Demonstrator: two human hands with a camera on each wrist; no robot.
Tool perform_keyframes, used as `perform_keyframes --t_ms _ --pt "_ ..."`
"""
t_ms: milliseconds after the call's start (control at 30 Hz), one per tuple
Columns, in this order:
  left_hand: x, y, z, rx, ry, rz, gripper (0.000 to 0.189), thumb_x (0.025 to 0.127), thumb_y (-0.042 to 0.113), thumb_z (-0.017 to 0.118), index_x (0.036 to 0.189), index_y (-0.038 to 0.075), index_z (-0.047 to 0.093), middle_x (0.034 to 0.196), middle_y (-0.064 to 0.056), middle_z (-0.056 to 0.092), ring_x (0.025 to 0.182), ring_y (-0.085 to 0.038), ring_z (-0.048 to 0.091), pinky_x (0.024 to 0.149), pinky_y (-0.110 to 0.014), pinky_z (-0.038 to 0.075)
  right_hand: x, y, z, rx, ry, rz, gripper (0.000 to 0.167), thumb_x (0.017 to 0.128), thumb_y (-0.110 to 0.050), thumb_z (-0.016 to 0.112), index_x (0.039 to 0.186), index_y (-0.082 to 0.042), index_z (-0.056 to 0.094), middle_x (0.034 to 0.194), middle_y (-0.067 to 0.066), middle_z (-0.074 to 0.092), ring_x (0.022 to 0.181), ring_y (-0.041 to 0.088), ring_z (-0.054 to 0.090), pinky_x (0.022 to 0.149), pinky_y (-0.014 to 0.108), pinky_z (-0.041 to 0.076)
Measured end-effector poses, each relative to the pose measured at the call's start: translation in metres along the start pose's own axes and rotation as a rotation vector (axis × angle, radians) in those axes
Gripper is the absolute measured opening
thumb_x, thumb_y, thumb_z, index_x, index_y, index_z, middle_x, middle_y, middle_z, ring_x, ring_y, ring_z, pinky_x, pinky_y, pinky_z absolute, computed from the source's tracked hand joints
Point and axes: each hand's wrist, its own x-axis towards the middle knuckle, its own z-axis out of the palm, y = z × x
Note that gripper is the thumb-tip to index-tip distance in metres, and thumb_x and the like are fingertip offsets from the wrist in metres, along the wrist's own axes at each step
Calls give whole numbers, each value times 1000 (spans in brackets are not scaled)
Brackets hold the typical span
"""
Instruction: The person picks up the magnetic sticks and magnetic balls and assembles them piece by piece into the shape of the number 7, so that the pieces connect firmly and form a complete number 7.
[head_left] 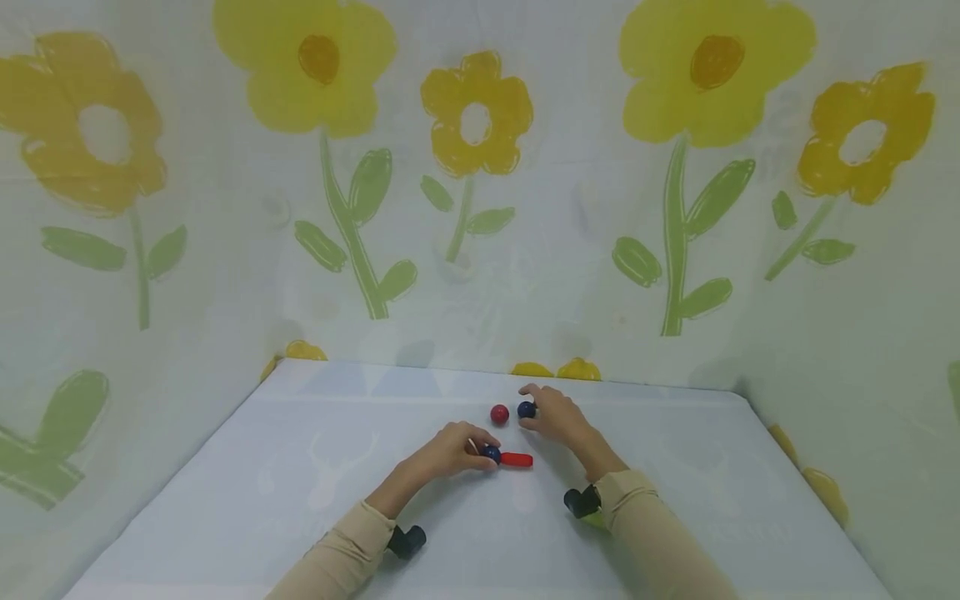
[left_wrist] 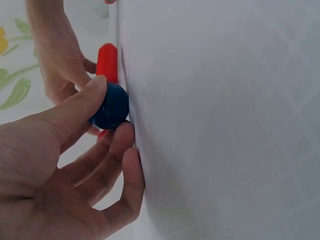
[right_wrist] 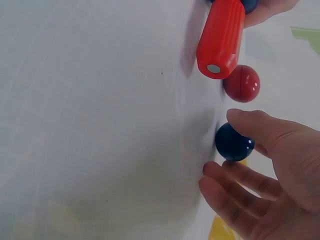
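Note:
My left hand pinches a dark blue ball between thumb and fingers, low at the white table's surface. A short red rod, ribbed with a small metal disc in its end, lies against that ball and points right. To the right, my right hand curves loosely around a second dark blue ball. Its thumb overlaps the ball in the right wrist view, while the other fingers are spread; whether they touch it I cannot tell. Between the hands, a little farther back, sits a red ball.
The white table ends at the back and sides against a hanging cloth printed with yellow flowers. Dark wrist-worn devices sit below both sleeves, close over the tabletop.

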Motion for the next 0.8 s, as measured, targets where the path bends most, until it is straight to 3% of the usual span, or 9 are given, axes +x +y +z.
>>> perform_keyframes --t_ms 433,800 --pt "-1 0 -3 -15 -1 29 31 85 19 77 114 10 73 97 -2 72 79 -12 60 71 -19 52 3 -6 -2 -17 11 -12 41 87 -28 74 126 -20 63 123 7 66 113 26 59 101 48 50" --pt "0 -2 -1 -34 3 27 31 84 19 77 114 10 73 94 -1 72 79 -12 60 70 -18 51 4 -4 1 -25 3 6 41 86 -27 76 125 -18 64 123 7 66 111 26 59 101 48 49"
